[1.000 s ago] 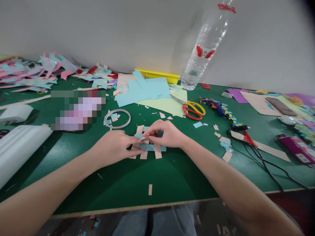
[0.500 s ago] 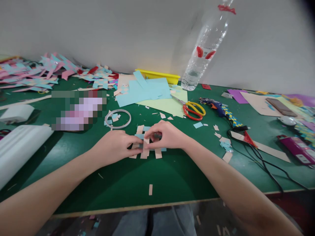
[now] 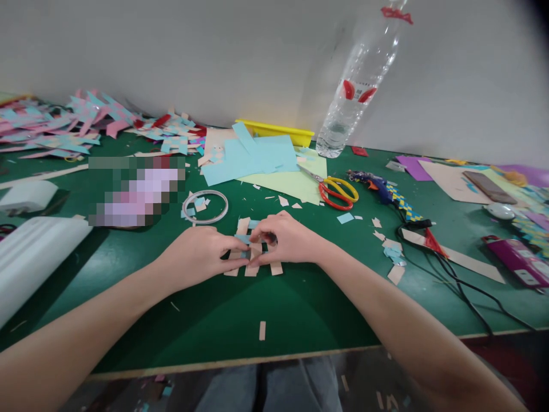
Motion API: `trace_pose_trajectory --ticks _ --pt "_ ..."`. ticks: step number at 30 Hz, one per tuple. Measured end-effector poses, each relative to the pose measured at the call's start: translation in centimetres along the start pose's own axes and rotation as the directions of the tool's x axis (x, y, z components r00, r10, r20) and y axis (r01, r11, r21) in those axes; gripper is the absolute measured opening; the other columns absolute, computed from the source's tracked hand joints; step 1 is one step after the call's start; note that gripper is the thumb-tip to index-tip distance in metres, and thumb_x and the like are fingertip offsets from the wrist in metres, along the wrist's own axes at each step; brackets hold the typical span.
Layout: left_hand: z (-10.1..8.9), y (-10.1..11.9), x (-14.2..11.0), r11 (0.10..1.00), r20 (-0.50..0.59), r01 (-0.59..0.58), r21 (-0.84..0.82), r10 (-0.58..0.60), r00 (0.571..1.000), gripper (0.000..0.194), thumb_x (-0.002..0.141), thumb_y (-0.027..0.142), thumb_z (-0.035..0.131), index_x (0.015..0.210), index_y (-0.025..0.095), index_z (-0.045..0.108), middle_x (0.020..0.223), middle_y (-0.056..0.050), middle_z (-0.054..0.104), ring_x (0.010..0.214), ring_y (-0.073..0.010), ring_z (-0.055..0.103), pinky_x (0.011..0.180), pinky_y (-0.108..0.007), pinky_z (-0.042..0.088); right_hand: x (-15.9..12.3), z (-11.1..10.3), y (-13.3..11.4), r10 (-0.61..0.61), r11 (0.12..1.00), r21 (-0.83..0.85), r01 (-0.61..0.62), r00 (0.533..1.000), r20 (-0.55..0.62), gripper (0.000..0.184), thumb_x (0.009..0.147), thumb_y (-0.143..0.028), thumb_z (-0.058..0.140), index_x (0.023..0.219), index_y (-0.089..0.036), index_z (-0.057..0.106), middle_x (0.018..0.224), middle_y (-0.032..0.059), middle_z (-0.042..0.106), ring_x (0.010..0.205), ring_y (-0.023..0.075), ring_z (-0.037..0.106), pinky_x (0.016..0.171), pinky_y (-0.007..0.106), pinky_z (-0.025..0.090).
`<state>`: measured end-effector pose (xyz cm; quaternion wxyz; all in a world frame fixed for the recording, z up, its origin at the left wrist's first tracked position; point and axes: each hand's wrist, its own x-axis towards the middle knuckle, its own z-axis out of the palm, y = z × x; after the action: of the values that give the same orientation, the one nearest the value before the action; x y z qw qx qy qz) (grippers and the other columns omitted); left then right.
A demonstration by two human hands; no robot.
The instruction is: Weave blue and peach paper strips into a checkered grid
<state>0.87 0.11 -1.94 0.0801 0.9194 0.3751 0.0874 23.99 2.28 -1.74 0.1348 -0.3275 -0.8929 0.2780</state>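
Note:
Pink and light blue paper strips (image 3: 253,267) lie crossed over one another in a small weave on the green table, in front of me. From the left, my left hand (image 3: 195,254) reaches in, its thumb and forefinger pinching at the weave's left and middle strips. My right hand (image 3: 291,237) curves over the right side, with thumb and fingertips closed on the middle pink strip. Between the two hands the fingertips nearly meet. Part of the weave is hidden under them. A small loose pink strip (image 3: 262,331) lies nearer the table edge.
Behind the hands are a tape ring (image 3: 205,220), scissors (image 3: 337,193), blue paper sheets (image 3: 257,163) and a yellow tray (image 3: 300,137). A plastic bottle (image 3: 358,91) stands at the wall. To the right lies a glue gun (image 3: 380,191) with black cables (image 3: 457,280); paper strips (image 3: 55,129) are heaped left.
My right hand's thumb and fingertips have shifted slightly left and closed in on the middle pink strip. My left hand has barely moved.

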Motion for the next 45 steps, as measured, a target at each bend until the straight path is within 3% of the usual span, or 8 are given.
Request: trace_pose_trajectory --ticks 7,20,30,45 --pt "0.05 -0.14 -0.16 0.999 -0.006 -0.004 0.037 0.005 1.0 0.033 0.092 0.052 0.056 0.093 0.027 0.078 0.051 0.002 0.059 0.051 -0.0151 0.049 0.051 -0.025 0.028 0.11 -0.24 0.19 -0.018 0.992 0.123 0.02 1.0 -0.017 0.022 0.084 -0.039 0.068 0.085 -0.017 0.069 0.063 -0.0035 0.051 0.062 0.0117 0.047 0.064 0.026 0.034" --pt "-0.02 -0.01 0.14 0.993 0.016 0.051 -0.105 -0.049 0.999 0.046 0.094 0.058 0.046 0.094 0.022 0.075 0.05 0.003 0.054 0.047 -0.0125 0.049 0.048 -0.023 0.029 0.06 0.05 0.24 0.181 0.922 0.362 -0.141 0.98 -0.08 0.031 0.083 -0.045 0.068 0.096 -0.016 0.068 0.072 -0.0015 0.057 0.061 0.01 0.045 0.06 0.025 0.037" --pt "-0.42 -0.06 0.15 0.98 0.035 0.138 -0.145 -0.135 0.99 0.046 0.087 0.062 0.055 0.095 0.021 0.074 0.05 0.005 0.051 0.044 -0.0118 0.046 0.046 -0.023 0.028 0.14 -0.07 -0.13 0.239 0.922 0.331 -0.203 0.968 -0.073 0.034 0.09 -0.049 0.058 0.091 -0.017 0.069 0.07 -0.0009 0.057 0.061 0.0101 0.046 0.057 0.025 0.034" --pt "-0.37 0.07 0.19 0.991 0.033 0.047 -0.128 -0.044 0.999 0.038 0.094 0.05 0.05 0.092 0.02 0.073 0.05 0.004 0.056 0.046 -0.0121 0.049 0.047 -0.024 0.029 0.17 0.02 -0.07 0.21 0.933 0.314 -0.174 0.974 -0.083 0.035 0.093 -0.048 0.053 0.081 -0.018 0.064 0.066 -0.0029 0.051 0.058 0.0093 0.041 0.056 0.025 0.029"
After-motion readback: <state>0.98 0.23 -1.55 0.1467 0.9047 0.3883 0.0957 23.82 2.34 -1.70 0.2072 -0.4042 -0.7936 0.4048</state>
